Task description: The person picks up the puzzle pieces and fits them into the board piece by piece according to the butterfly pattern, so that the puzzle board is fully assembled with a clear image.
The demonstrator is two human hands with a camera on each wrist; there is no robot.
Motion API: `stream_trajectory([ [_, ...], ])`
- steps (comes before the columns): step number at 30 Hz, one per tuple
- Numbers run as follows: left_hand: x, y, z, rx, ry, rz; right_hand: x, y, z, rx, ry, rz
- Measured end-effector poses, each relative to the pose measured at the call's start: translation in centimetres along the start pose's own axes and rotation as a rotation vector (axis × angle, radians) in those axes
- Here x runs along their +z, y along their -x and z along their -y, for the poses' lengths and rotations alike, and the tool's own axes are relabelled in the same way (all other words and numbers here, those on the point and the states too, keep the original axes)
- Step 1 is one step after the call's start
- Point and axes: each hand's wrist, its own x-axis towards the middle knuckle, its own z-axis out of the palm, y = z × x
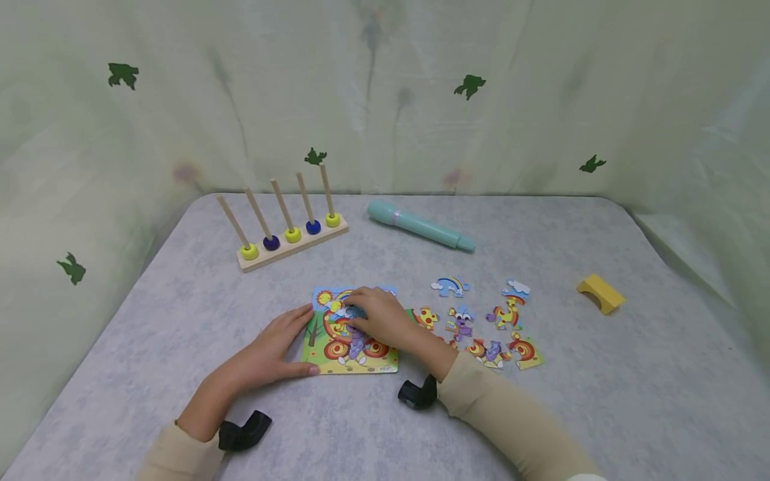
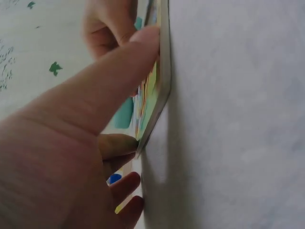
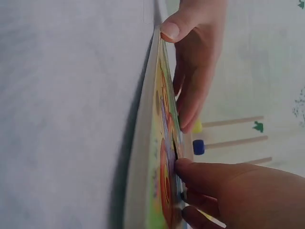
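A flat picture puzzle board (image 1: 319,341), printed with a colourful cartoon scene, lies on the table in the head view. My left hand (image 1: 273,351) rests along its left side, thumb on the near corner and extended fingers at the far one. Above the upper left of the board, my right hand (image 1: 381,317) pinches a puzzle piece (image 1: 335,306) with a yellow sun on it, largely hidden by the fingers. In the right wrist view the right thumb (image 3: 190,169) is right at the board's surface. Loose puzzle pieces, including a purple face piece (image 1: 460,321), lie right of the board.
Behind the board stands a wooden peg stand (image 1: 295,248) with yellow and blue rings. A teal microphone-shaped toy (image 1: 421,227) lies at the back. To the far right is a yellow arched block (image 1: 601,294). A rainbow piece (image 1: 450,286) lies near the right forearm.
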Motion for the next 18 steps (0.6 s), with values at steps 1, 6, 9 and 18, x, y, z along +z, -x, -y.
stream_trajectory([
  [1,-0.1,-0.1,-0.1,-0.001,-0.014,0.006,0.1,-0.1,0.0,0.010,0.010,-0.002],
  [6,-0.7,-0.9,-0.7,-0.003,-0.070,0.019,0.3,-0.8,0.2,0.032,0.015,-0.024],
  [9,-0.9,-1.2,-0.7,-0.007,-0.074,0.031,0.5,-1.2,0.2,0.033,0.023,-0.034],
  [18,-1.3,-1.5,-0.6,0.005,-0.084,0.061,0.8,-2.0,0.8,0.074,0.142,-0.018],
])
